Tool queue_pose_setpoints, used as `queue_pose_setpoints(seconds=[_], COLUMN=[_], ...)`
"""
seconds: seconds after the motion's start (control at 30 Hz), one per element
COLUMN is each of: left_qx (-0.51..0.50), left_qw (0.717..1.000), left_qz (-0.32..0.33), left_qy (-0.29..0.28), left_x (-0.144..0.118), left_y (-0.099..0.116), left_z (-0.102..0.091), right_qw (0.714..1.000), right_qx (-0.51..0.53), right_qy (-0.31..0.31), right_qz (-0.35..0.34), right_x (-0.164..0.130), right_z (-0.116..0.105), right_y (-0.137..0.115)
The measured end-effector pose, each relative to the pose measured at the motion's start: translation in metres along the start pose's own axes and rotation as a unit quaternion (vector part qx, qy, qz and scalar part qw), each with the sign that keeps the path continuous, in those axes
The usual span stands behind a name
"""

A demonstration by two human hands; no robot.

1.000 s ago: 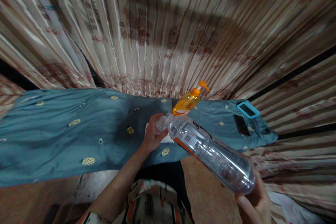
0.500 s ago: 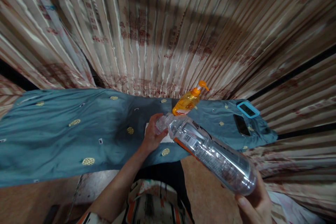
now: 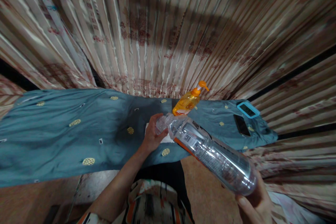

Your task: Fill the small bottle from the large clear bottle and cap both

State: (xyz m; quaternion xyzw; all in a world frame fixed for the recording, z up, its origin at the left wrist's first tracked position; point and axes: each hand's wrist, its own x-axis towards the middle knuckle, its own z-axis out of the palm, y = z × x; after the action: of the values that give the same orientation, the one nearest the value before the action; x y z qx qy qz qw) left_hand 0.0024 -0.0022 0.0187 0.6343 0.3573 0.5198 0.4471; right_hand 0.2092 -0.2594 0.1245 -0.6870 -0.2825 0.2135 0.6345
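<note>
A clear bottle (image 3: 210, 152) is gripped at its base by the right hand (image 3: 256, 204); its neck is clasped by the left hand (image 3: 153, 134), above the cloth-covered worktop (image 3: 65, 133), near a soap dispenser (image 3: 189, 100).

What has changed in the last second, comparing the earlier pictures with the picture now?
Nothing visibly changed. The left hand still grips the neck of the clear plastic bottle, the right hand still holds its base, and the orange pump soap bottle stays standing on the blue cloth.
</note>
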Motion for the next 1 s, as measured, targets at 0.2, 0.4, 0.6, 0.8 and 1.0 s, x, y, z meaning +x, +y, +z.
queue_pose_setpoints(seconds=[0.2, 0.4, 0.6, 0.8, 1.0], left_qx=[-0.011, 0.003, 0.004, -0.006, 0.008], left_qw=[1.000, 1.000, 1.000, 1.000, 1.000], left_qz=[-0.003, -0.004, -0.001, -0.001, 0.009], left_qy=[-0.002, 0.002, 0.007, 0.002, -0.003], left_x=[0.000, 0.000, 0.001, 0.000, 0.001], left_y=[-0.002, -0.001, -0.001, -0.003, -0.003], left_z=[0.001, 0.001, 0.002, 0.002, 0.001], right_qw=[1.000, 1.000, 1.000, 1.000, 1.000], right_qx=[-0.003, -0.011, 0.001, -0.011, -0.008], right_qy=[-0.015, -0.015, 0.010, -0.011, -0.014], right_qz=[-0.005, -0.019, 0.016, 0.000, -0.012], right_x=[0.001, 0.003, 0.001, 0.000, 0.003], right_z=[-0.003, -0.001, 0.004, 0.004, 0.000], right_y=[0.004, 0.000, -0.006, -0.009, -0.002])
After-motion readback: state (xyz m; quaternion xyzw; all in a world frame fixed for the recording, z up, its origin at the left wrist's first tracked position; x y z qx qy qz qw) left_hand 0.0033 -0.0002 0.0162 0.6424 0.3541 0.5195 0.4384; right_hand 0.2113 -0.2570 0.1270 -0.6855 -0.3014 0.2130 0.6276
